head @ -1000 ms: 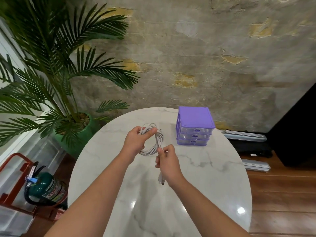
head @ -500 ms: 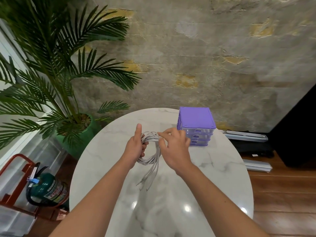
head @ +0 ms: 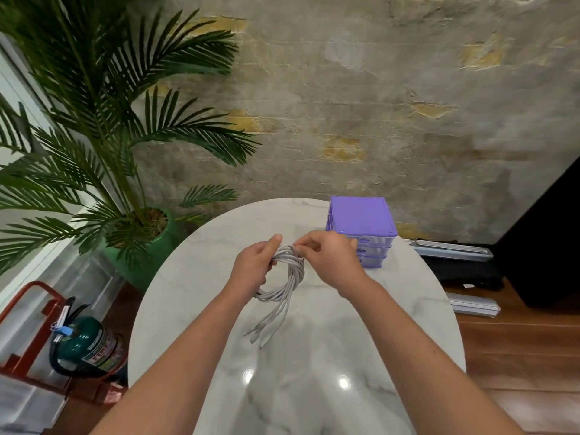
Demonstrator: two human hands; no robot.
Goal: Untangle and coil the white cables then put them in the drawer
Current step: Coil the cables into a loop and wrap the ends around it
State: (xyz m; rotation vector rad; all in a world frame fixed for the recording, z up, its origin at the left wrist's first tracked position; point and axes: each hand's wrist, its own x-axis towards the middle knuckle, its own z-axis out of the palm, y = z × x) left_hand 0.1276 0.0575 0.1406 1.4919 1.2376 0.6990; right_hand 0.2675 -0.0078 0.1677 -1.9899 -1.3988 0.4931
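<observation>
Over a marble table (head: 392,324), both hands' grip holds coiled white cables (head: 290,277) near purple drawers (head: 361,221).

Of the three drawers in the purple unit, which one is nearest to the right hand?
The top drawer: the right hand is level with it, overlapping its left end; the two lower drawers sit below.

This looks like a lounge or café-like interior: a round marble surface (head: 314,387) on a wooden floor (head: 518,356), a weathered plaster wall (head: 361,105) at 12 o'clock, a potted palm (head: 103,127) at 10 o'clock and a green fire extinguisher (head: 89,348) at 8 o'clock.
</observation>
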